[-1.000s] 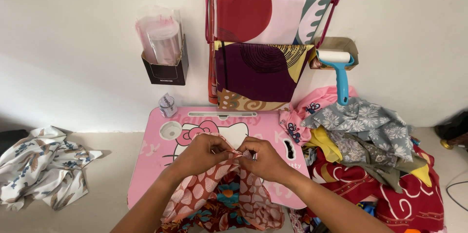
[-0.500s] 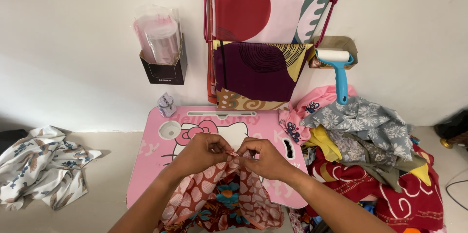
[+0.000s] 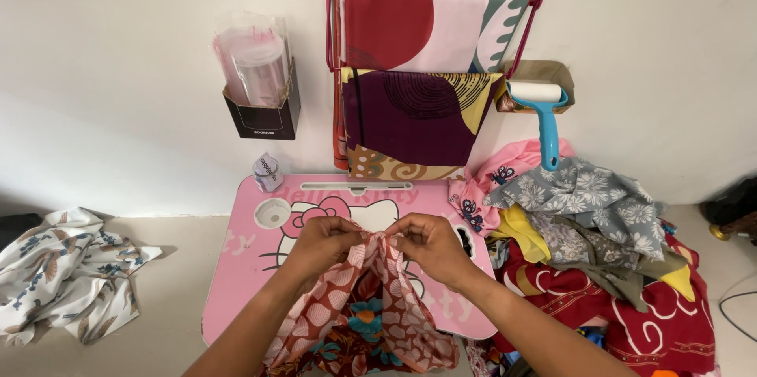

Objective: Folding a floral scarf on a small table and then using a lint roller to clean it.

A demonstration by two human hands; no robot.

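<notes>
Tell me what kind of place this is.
Probably a home workspace for folding and packing scarves: printed cloths hang on a wall rack, a pile of fabrics lies on the floor, and clear bags sit in a wall holder.

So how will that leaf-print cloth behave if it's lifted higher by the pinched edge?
Probably floppy: the leaf-print cloth already hangs in soft folds below the left hand and right hand. It looks thin, so likely light. It may slide easily on the smooth pink table.

Pink lap table on the floor — carrying patterned cloth, small tape roll.
</notes>
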